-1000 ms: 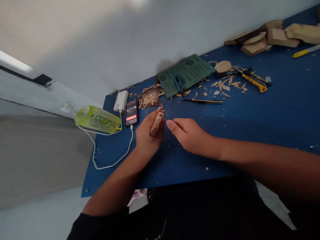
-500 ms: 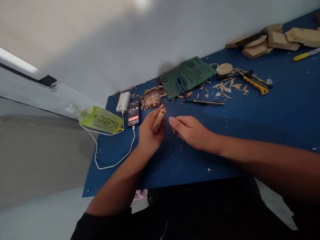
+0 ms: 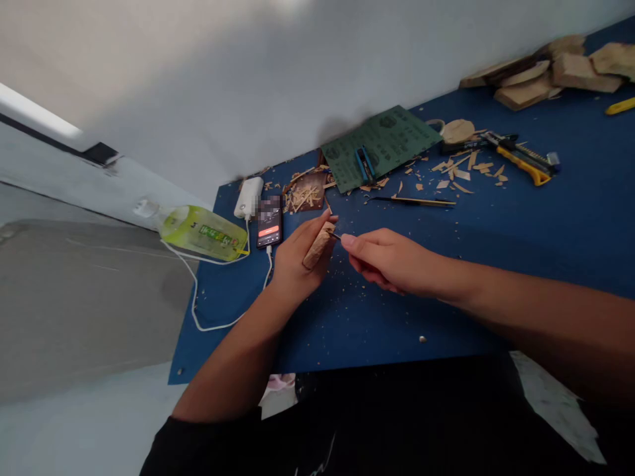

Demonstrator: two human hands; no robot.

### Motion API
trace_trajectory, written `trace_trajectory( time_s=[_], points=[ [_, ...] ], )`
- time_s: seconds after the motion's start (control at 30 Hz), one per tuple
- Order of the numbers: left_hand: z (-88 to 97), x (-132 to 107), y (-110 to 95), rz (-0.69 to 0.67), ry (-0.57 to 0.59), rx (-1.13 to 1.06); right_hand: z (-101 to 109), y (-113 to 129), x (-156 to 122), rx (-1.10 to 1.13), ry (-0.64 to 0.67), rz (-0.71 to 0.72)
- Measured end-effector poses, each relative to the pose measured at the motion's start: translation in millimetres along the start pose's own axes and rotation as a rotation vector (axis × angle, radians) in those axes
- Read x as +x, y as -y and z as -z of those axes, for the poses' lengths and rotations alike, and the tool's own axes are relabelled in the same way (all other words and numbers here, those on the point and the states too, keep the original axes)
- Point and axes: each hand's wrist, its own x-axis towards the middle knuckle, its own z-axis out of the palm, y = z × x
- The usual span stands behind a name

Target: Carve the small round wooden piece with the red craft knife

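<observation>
My left hand (image 3: pixel 300 258) grips a pale piece of carved wood (image 3: pixel 319 245) between fingers and palm, above the blue work mat (image 3: pixel 377 330). My right hand (image 3: pixel 391 261) comes in from the right, pinching a small dark blade (image 3: pixel 334 235) whose tip meets the wood's upper end. Most of that tool's handle is hidden inside my fingers. Fine wood dust is scattered on the mat under both hands.
A phone (image 3: pixel 269 221) on a white cable (image 3: pixel 196 301) and a white power bank (image 3: pixel 247 197) lie left, near a green plastic pouch (image 3: pixel 202 233). Behind lie green sandpaper (image 3: pixel 381 148), wood shavings (image 3: pixel 449 173), a yellow utility knife (image 3: pixel 523 165) and wood blocks (image 3: pixel 560 78).
The wood has turned slightly in my left hand. My right hand has closed in, bringing the blade tip against the wood. The whole view has shifted a little.
</observation>
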Motion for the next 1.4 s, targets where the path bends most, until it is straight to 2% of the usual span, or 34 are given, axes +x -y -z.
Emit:
trace_trajectory(
  time_s=[0.13, 0.3, 0.4, 0.57, 0.67, 0.8, 0.97, 1.07, 1.17, 1.27, 1.4],
  points=[
    [4.5, 0.4, -1.8, -0.085, 0.001, 0.137, 8.8, 9.9, -4.3, 0.085, 0.098, -0.12],
    [10.8, 2.8, 1.9, -0.106, 0.048, 0.243, 24.0, 10.3, 0.7, 0.134, 0.25, -0.217],
    [13.1, 3.0, 4.2, -0.125, 0.057, 0.256, 26.1, 7.6, 4.4, 0.186, 0.285, -0.262],
    [12.6, 1.1, 1.8, -0.075, 0.078, 0.285, 21.2, -0.3, 9.7, 0.258, 0.284, -0.269],
    [10.2, -0.5, 1.7, -0.054, 0.096, 0.278, 14.4, -5.5, 12.6, 0.238, 0.223, -0.222],
    [4.7, -2.0, 0.5, -0.02, 0.104, 0.252, -1.8, -15.7, 16.1, 0.155, 0.04, -0.116],
    [-5.6, 0.6, -15.1, 0.079, 0.016, 0.201, -17.3, -30.9, 20.8, -0.045, -0.171, 0.29],
    [-10.9, 3.8, -23.6, 0.167, -0.008, 0.117, -14.7, -32.4, 23.3, -0.224, -0.309, 0.439],
    [-11.9, 6.1, -24.4, 0.296, -0.008, -0.016, -5.8, -30.9, 24.5, -0.34, -0.374, 0.482],
    [-8.0, 7.1, -18.9, 0.453, 0.001, -0.205, 2.9, -30.7, 23.8, -0.326, -0.376, 0.481],
    [0.7, 8.8, -10.5, 0.501, 0.057, -0.509, 9.5, -29.0, 20.1, -0.35, -0.334, 0.49]
  ],
)
